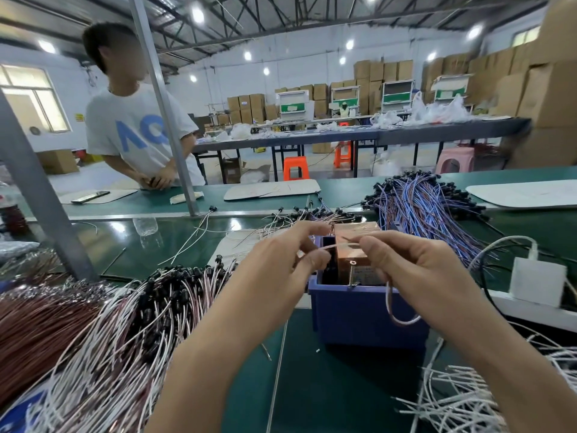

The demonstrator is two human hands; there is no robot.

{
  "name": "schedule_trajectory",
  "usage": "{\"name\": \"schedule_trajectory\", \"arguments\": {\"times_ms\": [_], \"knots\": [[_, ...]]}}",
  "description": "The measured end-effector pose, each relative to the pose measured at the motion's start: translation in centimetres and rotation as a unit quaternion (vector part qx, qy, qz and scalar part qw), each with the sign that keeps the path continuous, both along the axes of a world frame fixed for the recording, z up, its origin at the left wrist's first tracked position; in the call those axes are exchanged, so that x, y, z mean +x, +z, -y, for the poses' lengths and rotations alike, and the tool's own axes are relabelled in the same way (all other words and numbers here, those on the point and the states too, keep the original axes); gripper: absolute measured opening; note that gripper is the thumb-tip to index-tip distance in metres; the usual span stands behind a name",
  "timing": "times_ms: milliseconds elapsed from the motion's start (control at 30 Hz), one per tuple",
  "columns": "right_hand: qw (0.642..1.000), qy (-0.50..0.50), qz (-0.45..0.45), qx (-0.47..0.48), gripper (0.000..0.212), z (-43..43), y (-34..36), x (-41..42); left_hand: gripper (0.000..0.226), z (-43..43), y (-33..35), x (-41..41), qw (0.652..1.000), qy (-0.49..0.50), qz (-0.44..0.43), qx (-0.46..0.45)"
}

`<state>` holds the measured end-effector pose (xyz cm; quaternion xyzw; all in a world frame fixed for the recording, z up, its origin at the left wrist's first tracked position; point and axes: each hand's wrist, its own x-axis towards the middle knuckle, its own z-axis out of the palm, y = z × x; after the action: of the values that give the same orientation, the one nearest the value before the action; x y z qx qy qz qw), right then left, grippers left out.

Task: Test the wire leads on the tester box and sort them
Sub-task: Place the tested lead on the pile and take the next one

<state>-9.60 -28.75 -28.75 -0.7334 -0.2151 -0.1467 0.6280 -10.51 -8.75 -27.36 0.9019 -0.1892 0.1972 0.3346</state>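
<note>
- Wire lead (340,246): over the tester box (359,245), pinched between left hand (281,264) and right hand (415,270).
- Handling: likely light and limp; best held near the ends.

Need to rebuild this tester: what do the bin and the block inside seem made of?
Bin: probably moulded plastic, matte, by its even blue colour and thick rim. Block: shiny copper-coloured faces suggest copper sheet or foil; what lies beneath cannot be told.

factory floor | stacked cartons (368,79) | long workbenches (359,135) | wire bundles (427,207)
</note>
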Motion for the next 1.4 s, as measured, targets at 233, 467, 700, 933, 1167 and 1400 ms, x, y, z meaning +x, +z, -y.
{"name": "schedule_trajectory", "arguments": {"times_ms": [233,467,700,933,1167,1400], "knots": [[0.994,-0.069,-0.009,0.082,0.015,2.2,0.4,0.0,0.04,-2.7,0.1,0.2,0.952,0.242,0.001,0.189],[0.997,-0.081,0.006,-0.01,0.013,1.0,-0.3,0.3,0.024,-2.1,-1.3,1.4,0.984,0.142,-0.09,-0.057],[0.998,-0.03,0.002,-0.06,0.006,0.2,-0.3,-0.1,0.032,-3.1,0.0,1.6,0.736,-0.103,-0.265,-0.615],[0.998,0.028,-0.01,-0.062,0.006,0.5,-0.3,-0.2,0.017,-3.8,-0.5,2.1,0.688,-0.101,-0.233,-0.68],[0.988,-0.15,-0.032,-0.021,0.011,4.3,-0.4,0.6,0.014,-3.2,-3.4,3.2,0.932,0.063,-0.189,-0.304],[0.961,-0.197,-0.101,-0.167,0.014,6.7,-1.5,0.9,0.012,-0.5,-5.5,3.6,0.986,0.008,-0.099,-0.133]]}}
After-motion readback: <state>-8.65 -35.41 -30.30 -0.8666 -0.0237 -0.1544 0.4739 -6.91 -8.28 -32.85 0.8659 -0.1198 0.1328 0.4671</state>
